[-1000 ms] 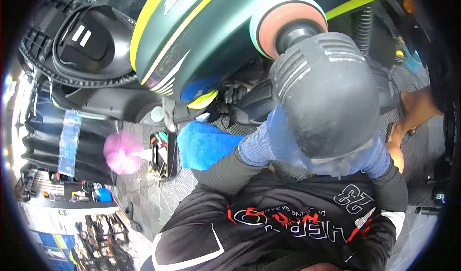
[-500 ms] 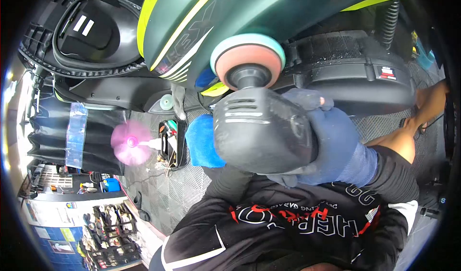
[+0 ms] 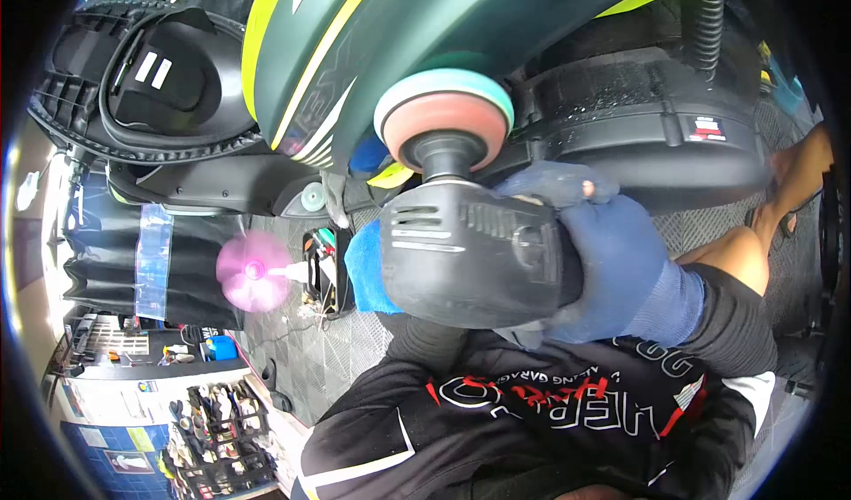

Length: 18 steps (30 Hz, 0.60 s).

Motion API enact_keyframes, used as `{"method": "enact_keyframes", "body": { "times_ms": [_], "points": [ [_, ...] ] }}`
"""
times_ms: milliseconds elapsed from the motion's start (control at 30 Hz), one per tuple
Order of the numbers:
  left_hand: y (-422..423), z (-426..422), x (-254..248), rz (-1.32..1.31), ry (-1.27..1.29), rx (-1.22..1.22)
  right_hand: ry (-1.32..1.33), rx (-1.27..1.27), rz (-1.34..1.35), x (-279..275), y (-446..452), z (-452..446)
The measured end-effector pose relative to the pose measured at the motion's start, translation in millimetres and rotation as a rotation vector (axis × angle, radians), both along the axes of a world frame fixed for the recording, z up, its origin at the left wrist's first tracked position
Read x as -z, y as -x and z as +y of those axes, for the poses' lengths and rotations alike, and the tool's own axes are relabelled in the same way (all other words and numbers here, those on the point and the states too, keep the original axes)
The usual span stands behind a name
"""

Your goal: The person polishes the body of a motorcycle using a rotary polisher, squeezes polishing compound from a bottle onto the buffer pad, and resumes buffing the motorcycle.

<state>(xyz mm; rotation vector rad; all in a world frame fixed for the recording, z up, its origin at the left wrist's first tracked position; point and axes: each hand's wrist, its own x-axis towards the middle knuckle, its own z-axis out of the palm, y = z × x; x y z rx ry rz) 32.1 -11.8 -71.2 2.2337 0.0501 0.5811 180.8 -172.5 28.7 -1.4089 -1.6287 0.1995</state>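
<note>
A black polisher (image 3: 479,252) with an orange and teal foam pad (image 3: 443,119) is in front of me. The pad lies against the dark green scooter panel (image 3: 390,48), which has yellow stripes. My right hand (image 3: 616,265), in a blue glove, is wrapped round the right side of the polisher's body. My left sleeve (image 3: 424,342) runs up behind the polisher, and the tool hides my left hand and its fingers. Just left of the polisher a blue cloth (image 3: 368,269) shows.
A black cover (image 3: 656,154) and a coil spring (image 3: 709,30) are at the right, near another person's bare leg (image 3: 793,181). A pink fan (image 3: 254,269) and an open black bag (image 3: 326,269) stand at the left. A shoe rack (image 3: 217,433) is lower left.
The polisher has moved left and down along the panel. My right hand now shows at its right side, while my left glove, visible a second ago, is hidden behind the tool.
</note>
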Motion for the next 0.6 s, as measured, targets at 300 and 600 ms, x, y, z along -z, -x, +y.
{"method": "enact_keyframes", "body": {
  "times_ms": [300, 600],
  "points": [
    [-97, -45, -102, -0.108, 0.011, 0.090, 0.076, -0.088, 0.073, -3, -72, -57],
    [-155, -68, -145, -0.254, -0.264, 0.445, -0.154, -0.096, 0.201, 31, -114, -78]
  ]
}}
